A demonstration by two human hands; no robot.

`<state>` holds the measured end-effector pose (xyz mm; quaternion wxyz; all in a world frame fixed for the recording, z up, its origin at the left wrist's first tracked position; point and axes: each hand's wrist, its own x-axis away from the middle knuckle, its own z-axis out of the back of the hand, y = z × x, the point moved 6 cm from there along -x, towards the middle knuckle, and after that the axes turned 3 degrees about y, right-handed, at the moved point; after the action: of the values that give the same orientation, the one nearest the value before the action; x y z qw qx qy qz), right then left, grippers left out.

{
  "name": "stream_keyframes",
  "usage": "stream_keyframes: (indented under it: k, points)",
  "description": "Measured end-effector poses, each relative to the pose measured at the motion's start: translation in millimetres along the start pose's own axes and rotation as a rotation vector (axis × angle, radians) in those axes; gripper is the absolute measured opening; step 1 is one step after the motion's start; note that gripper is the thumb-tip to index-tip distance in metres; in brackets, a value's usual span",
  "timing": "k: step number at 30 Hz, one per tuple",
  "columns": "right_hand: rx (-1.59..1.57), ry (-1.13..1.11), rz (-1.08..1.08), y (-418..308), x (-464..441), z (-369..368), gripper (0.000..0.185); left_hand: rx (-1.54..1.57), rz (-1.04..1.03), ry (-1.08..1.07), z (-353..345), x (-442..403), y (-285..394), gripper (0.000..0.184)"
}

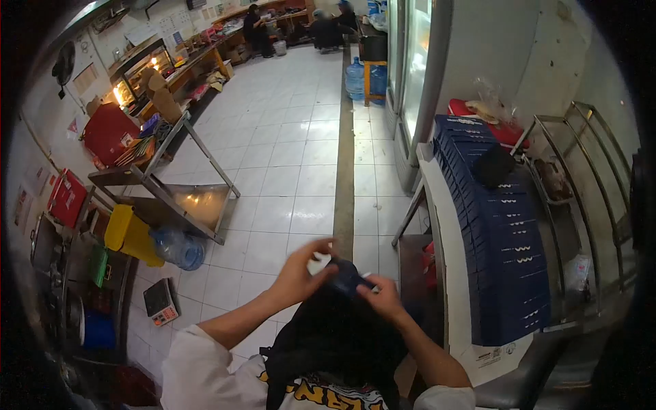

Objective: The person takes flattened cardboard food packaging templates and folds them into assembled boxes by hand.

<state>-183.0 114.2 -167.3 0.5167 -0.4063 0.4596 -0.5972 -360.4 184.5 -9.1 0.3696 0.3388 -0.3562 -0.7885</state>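
A small dark blue piece, seemingly a carton (348, 279), is held in front of my chest, blurred by motion. My right hand (383, 298) pinches its near right corner between thumb and fingers. On the other side my left hand (304, 271) has its thumb against the left edge, its fingers curved above. To the right, a long row of dark blue cartons (506, 239) with white wavy marks stands packed together on a table (461, 307). A dark, cup-like object (493, 166) rests on that row.
A metal rack (584, 137) stands at the far right beside a glass-door fridge (417, 75). On the left are a metal table (130, 176), a yellow bin (130, 232), a water bottle (179, 249) and a scale (160, 301) on the floor. Several people (258, 31) are at the back.
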Motion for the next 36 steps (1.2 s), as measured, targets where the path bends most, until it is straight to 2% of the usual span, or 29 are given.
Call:
stream_keyframes:
  k: [2,3,5,6,8,10,11,12,15,17,18,19,20,21,22,24,26,28,30,32,34,36]
  points:
    - [-0.095,0.091,-0.018,2,-7,16,0.025,0.275,-0.099,0.228,15,7,9,0.048]
    - [-0.183,0.162,-0.027,0,-11,23,0.025,0.275,-0.088,0.227,9,9,4,0.048]
    - [-0.188,0.062,-0.048,-20,-10,21,0.024,0.164,0.024,0.264,-7,13,-29,0.049]
    - [-0.195,-0.019,-0.062,-27,-6,16,0.023,0.096,0.115,0.183,-19,19,-56,0.055]
    - [-0.095,-0.039,-0.017,-25,-8,21,0.021,-0.012,0.023,0.077,-35,32,-74,0.054]
    - [-0.108,-0.24,-0.045,-35,-4,15,0.022,-0.1,0.051,0.05,-40,35,-95,0.048]
    - [-0.187,-0.271,-0.073,-25,-5,9,0.024,-0.124,0.086,0.036,-43,36,-114,0.051]
    - [-0.194,-0.289,-0.081,-25,-6,6,0.024,-0.088,0.284,0.039,-40,36,-122,0.053]
    - [0.021,-0.1,-0.02,-20,-8,15,0.024,-0.025,0.375,0.02,-41,38,-115,0.049]
    - [0.133,-0.089,-0.022,-19,-9,18,0.024,-0.112,0.011,0.066,-40,41,-79,0.043]
    - [0.129,-0.124,-0.133,-32,-6,18,0.023,-0.108,0.038,0.011,-45,41,-78,0.04]
    - [0.098,-0.148,0.017,-26,-9,15,0.023,-0.119,0.014,0.008,-49,40,-84,0.039]
    - [0.09,-0.12,0.055,-32,-6,11,0.024,-0.278,-0.198,0.065,-49,39,-97,0.036]
    - [0.114,-0.073,0.137,-24,-5,7,0.024,0.035,0.097,0.13,-52,40,-128,0.035]
    - [0.073,-0.134,0.026,-30,-5,7,0.023,0.349,0.434,0.235,-56,43,-141,0.035]
    - [0.112,-0.062,0.064,-33,-2,7,0.023,-0.029,0.128,0.365,-52,36,-118,0.033]
    - [0.131,-0.045,0.068,-32,-3,13,0.022,-0.026,0.178,0.09,-67,36,-94,0.031]
    - [0.147,-0.042,0.072,-30,-3,14,0.022,0.025,0.192,0.04,-64,33,-90,0.031]
    - [0.151,-0.003,0.062,-25,-3,14,0.022,0.072,0.176,-0.134,-65,32,-75,0.033]
    - [0.143,0.016,0.06,-27,-4,15,0.021,0.071,0.144,-0.112,-63,32,-68,0.034]
    - [0.146,0.038,0.057,-27,-5,18,0.021,0.102,0.215,-0.123,-66,30,-70,0.031]
    - [0.151,0.062,0.057,-25,-5,22,0.02,0.058,0.164,-0.141,-68,32,-66,0.036]
